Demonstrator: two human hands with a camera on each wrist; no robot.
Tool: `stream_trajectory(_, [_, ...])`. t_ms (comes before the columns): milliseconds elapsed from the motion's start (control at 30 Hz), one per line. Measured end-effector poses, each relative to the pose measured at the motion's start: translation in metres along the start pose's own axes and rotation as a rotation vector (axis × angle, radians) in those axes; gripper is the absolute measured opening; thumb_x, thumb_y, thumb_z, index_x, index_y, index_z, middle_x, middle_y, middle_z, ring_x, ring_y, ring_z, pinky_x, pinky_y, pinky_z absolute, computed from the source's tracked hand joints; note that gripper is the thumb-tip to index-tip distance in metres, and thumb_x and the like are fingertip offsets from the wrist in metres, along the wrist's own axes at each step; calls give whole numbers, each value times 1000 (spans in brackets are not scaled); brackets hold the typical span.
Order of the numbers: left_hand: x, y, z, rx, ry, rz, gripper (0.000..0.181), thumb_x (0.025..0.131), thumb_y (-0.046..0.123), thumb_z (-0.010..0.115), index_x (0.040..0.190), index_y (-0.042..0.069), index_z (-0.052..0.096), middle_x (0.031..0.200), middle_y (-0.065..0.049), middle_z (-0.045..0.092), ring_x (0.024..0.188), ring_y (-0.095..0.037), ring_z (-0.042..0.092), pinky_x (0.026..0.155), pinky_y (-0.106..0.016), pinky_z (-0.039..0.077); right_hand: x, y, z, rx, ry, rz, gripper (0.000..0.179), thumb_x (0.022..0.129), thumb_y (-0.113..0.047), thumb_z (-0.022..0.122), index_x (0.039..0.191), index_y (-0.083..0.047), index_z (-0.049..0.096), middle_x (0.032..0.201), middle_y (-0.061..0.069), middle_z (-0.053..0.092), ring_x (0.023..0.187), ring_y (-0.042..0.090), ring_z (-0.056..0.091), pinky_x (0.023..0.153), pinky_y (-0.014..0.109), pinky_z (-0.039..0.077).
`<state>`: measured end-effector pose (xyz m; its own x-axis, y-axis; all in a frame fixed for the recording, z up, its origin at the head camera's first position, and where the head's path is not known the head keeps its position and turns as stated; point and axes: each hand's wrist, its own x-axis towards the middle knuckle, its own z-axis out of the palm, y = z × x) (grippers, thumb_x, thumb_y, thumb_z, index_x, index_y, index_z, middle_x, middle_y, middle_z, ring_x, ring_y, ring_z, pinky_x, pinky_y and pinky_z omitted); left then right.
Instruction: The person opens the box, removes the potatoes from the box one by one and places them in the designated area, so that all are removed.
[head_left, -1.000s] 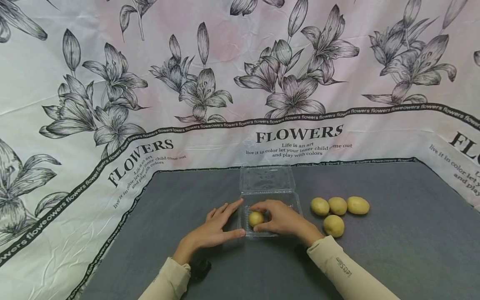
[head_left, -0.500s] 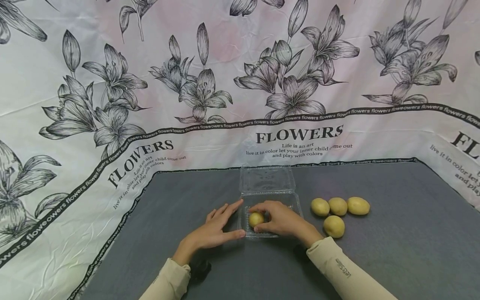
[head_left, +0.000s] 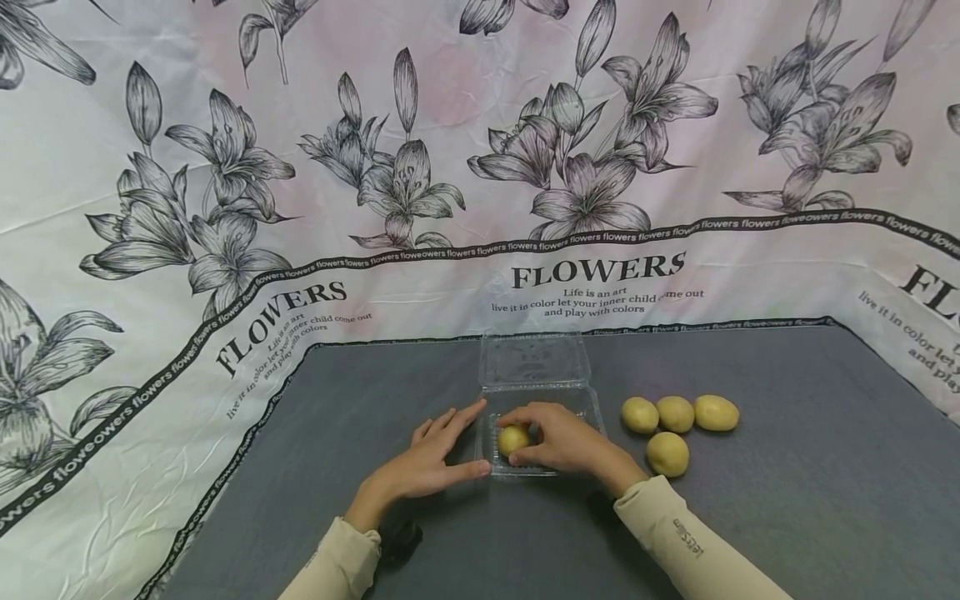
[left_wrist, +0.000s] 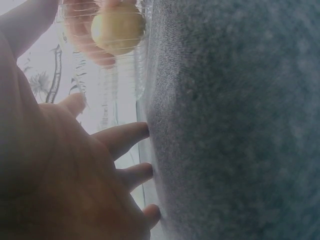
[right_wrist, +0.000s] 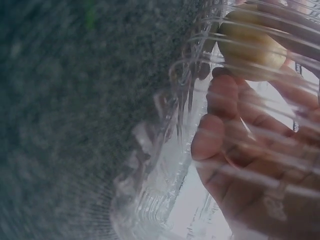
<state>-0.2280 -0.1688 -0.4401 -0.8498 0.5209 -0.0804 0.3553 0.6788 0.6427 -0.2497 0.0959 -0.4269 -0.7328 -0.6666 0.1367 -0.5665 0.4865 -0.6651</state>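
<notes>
A clear plastic clamshell box (head_left: 594, 408) stands on the grey table, its lid (head_left: 534, 362) folded back. Inside, near the left wall, is a small yellow potato (head_left: 513, 440). My right hand (head_left: 562, 442) reaches into the box and grips this potato between thumb and fingers. Through the ribbed plastic, the right wrist view shows the potato (right_wrist: 250, 45) beside the curled fingers. My left hand (head_left: 427, 462) lies along the left side of the box, fingers spread, with thumb and index fingertip at its edge. The left wrist view shows the same potato (left_wrist: 120, 31) behind the clear wall.
Right of the box several more potatoes (head_left: 677, 413) lie on the table, one (head_left: 667, 454) closer to the right forearm. A floral cloth (head_left: 420, 292) hangs behind the grey tabletop (head_left: 390, 375). A dark object (head_left: 401, 540) sits below the left wrist.
</notes>
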Motion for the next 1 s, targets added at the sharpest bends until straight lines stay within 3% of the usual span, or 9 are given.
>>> stream_trajectory(1000, [0,-2,-1,7,-9,11,88,94,68,57,164,38,12,171,3,18,160,-36,6,122,-70,-1,-3,1,-3,60,97,-63,53,89,-24,80,136,-7,64,119,6,69,75,10,60,69,24,53])
